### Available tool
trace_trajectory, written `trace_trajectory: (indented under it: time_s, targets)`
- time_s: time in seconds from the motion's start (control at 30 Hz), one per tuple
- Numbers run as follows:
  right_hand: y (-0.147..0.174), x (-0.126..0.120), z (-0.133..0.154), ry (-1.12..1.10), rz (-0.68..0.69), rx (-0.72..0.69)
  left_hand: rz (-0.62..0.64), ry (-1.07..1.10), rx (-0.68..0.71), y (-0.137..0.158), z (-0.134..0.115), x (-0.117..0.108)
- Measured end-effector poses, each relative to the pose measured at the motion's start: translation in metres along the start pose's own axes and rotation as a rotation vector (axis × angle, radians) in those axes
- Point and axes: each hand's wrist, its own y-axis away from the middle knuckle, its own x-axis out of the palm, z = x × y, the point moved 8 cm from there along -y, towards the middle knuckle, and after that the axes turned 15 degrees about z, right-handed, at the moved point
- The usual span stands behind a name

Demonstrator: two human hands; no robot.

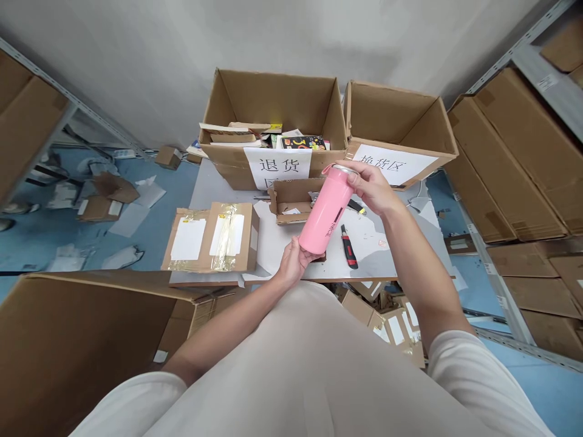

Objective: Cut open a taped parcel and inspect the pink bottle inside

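Note:
A pink thermos bottle (327, 209) is tilted in the air over the table, its top leaning to the right. My left hand (294, 262) is closed around its base. Up at the silver-rimmed cap end, my right hand (370, 185) grips it, fingers partly hidden behind the bottle. Behind the bottle lies a small opened cardboard box (291, 200) with some bits of packing inside. To the right of the base rests a red and black utility knife (349, 247). Another knife, black and yellow (356, 207), shows below my right hand.
Two large open cartons with paper signs stand at the back: one carton (228, 161) with books, another (449, 142) beside it. Taped parcels (207, 262) sit on the table's left. A big open box (68, 352) is at lower left. Shelves with cartons (510, 164) flank the right.

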Motion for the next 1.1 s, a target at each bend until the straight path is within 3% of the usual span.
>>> trace_trajectory:
  time_s: [0.13,0.27,0.33,0.4,0.47,0.53,0.67,0.77,0.87,1.0,1.1]
  targets:
    - [-0.002,0.003,0.0,0.005,0.015,0.019,0.002,-0.018,-0.023,0.0,0.001,0.001]
    - [0.002,-0.002,0.0,0.012,-0.078,-0.012,0.064,-0.14,-0.035,-0.005,-0.006,-0.003]
    - [0.011,-0.007,-0.003,0.057,-0.173,-0.044,0.117,-0.356,0.035,-0.007,-0.019,-0.01]
    - [0.028,-0.01,-0.01,0.124,-0.276,-0.073,0.172,-0.706,0.098,-0.008,-0.027,-0.017]
    - [0.048,-0.009,-0.023,0.184,-0.367,-0.079,0.226,-1.05,0.093,-0.01,-0.022,-0.024]
    - [0.07,-0.004,-0.041,0.217,-0.441,-0.058,0.273,-1.248,0.049,-0.012,-0.007,-0.032]
    - [0.108,0.008,-0.077,0.224,-0.535,0.003,0.279,-1.275,0.025,-0.015,0.014,-0.047]
    - [0.126,0.015,-0.087,0.229,-0.561,0.032,0.251,-1.194,0.02,-0.014,0.018,-0.057]
    - [0.128,0.03,-0.08,0.263,-0.481,0.049,0.219,-1.097,0.011,-0.013,0.018,-0.066]
    - [0.109,0.075,-0.074,0.468,-0.179,0.137,0.185,-0.99,0.009,-0.014,0.019,-0.073]
    - [0.095,0.11,-0.089,0.668,-0.009,0.233,0.157,-0.971,0.025,-0.015,0.019,-0.076]
